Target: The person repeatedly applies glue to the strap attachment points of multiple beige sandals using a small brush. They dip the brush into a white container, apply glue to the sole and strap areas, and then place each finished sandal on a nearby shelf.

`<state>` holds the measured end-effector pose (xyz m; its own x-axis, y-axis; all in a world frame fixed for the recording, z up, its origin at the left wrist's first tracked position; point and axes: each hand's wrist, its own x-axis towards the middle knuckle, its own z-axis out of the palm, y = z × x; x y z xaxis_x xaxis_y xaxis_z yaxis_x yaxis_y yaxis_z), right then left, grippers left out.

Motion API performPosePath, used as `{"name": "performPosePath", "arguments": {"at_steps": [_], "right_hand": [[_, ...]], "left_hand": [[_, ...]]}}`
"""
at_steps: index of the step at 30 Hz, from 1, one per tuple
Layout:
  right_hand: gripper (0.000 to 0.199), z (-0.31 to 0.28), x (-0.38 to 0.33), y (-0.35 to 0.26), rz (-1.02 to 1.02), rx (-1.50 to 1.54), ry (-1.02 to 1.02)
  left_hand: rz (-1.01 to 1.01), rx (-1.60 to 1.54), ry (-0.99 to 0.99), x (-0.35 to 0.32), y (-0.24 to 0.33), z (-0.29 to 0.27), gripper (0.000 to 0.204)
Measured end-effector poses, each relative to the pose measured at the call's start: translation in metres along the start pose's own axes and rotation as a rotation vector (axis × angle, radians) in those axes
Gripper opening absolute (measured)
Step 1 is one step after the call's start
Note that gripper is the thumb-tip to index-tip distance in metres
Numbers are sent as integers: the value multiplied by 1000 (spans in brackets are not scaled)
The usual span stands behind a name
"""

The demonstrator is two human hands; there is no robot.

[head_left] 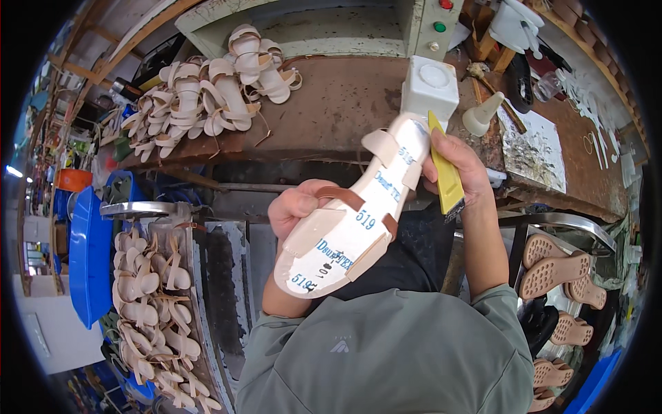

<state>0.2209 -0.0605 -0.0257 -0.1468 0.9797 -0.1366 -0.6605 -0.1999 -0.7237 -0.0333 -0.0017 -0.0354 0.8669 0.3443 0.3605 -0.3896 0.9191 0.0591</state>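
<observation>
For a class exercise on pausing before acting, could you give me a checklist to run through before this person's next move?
1. Beige strappy sandal held in left hand: ok.
2. Its white underside facing the camera: ok.
3. Yellow flat brush gripped in right hand: ok.
4. Dark bristles apart from the sandal: ok.
5. Wet coating on the underside: cannot tell.
6. Contents of the white boxy plastic container on the brown worktop: cannot tell.

The sandal sole (376,196) looks matt, the brush handle (447,176) smooth plastic, the shirt (393,352) cloth.
</observation>
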Motion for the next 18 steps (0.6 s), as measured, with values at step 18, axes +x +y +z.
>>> {"name": "performPosePath", "arguments": {"at_steps": [18], "right_hand": [[37,-21,-30,0,-217,-294,489]], "left_hand": [[904,2597,264,-10,-34,19,35]]}}
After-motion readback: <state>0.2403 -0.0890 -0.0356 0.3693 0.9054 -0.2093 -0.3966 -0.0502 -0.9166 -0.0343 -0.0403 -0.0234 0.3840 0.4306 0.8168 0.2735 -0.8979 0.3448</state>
